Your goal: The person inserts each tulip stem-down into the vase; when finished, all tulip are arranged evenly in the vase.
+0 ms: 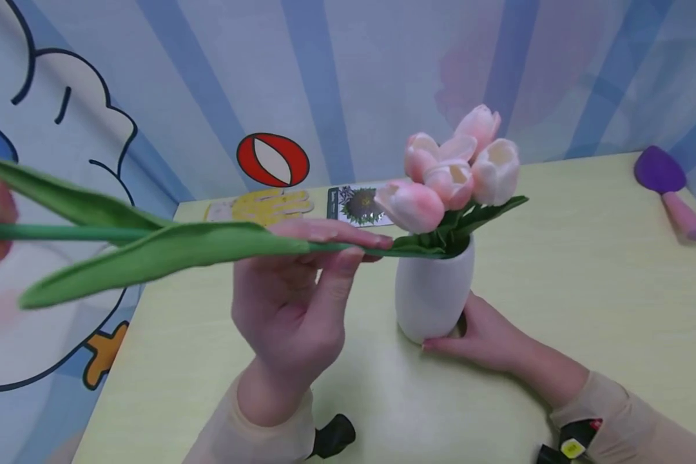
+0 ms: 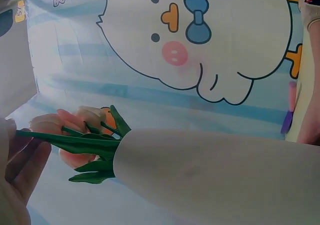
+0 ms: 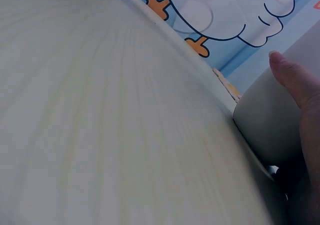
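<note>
My left hand (image 1: 292,296) pinches the green stem of an artificial tulip (image 1: 220,242) between thumb and fingers. The tulip lies roughly level, its long leaves pointing left. A pink shape at its left end is cut off by the frame edge. The stem's right end reaches the mouth of a white vase (image 1: 432,296); whether it is inside, I cannot tell. Several pink tulips (image 1: 452,180) stand in the vase. Low on the vase's right side, my right hand (image 1: 493,338) grips it; the right wrist view shows the thumb (image 3: 295,80) against its wall.
A purple trowel with a pink handle (image 1: 681,209) lies at the table's far right. Along the back edge are a yellow glove (image 1: 272,205) and a packet with a plant picture (image 1: 359,205). A cartoon-printed backdrop (image 1: 371,84) rises behind the table (image 1: 586,270).
</note>
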A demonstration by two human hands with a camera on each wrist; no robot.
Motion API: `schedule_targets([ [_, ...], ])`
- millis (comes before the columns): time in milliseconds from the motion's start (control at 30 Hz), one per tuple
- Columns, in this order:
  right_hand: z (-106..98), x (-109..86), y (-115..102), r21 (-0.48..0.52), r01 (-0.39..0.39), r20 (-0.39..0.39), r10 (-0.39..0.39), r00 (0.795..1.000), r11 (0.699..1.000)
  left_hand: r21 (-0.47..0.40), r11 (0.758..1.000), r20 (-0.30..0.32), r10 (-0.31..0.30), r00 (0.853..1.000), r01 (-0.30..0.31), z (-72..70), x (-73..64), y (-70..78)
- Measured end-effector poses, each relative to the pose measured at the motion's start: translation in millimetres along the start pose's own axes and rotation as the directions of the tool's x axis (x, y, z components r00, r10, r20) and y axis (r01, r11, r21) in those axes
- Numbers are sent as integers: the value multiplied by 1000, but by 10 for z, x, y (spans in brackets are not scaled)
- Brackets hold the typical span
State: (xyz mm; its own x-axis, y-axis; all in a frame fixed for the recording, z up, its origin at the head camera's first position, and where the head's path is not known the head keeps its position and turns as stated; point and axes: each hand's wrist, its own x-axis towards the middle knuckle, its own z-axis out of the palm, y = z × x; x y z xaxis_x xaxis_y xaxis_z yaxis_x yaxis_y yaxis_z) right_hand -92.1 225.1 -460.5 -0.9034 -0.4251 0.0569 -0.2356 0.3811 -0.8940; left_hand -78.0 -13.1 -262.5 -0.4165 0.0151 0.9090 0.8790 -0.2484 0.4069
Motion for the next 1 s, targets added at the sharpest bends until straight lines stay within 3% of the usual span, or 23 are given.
schedule_targets([
  [167,9,9,-9,4,-8,7,8,1000,1000,47,999,-5,-13,1000,14,9,-21,-10],
  [300,1,12,-18,1,-9,9,9,1000,1000,93,992,-25,-77,997,79,15,-47,-33],
  [467,-2,2,-23,5,-6,3,6,1000,1000,237,961,40,-157,987,144,51,-85,-43],
  [633,4,4,-20,4,2,-4,-2,1000,1000,376,923,114,-141,983,88,83,-82,-68],
  [867,14,5,-14,18,20,3,-21,1000,1000,350,937,154,-47,987,-10,121,-65,-81],
  [1000,18,1,-5,17,16,0,-16,1000,1000,308,951,135,-21,991,-21,126,-80,-85],
])
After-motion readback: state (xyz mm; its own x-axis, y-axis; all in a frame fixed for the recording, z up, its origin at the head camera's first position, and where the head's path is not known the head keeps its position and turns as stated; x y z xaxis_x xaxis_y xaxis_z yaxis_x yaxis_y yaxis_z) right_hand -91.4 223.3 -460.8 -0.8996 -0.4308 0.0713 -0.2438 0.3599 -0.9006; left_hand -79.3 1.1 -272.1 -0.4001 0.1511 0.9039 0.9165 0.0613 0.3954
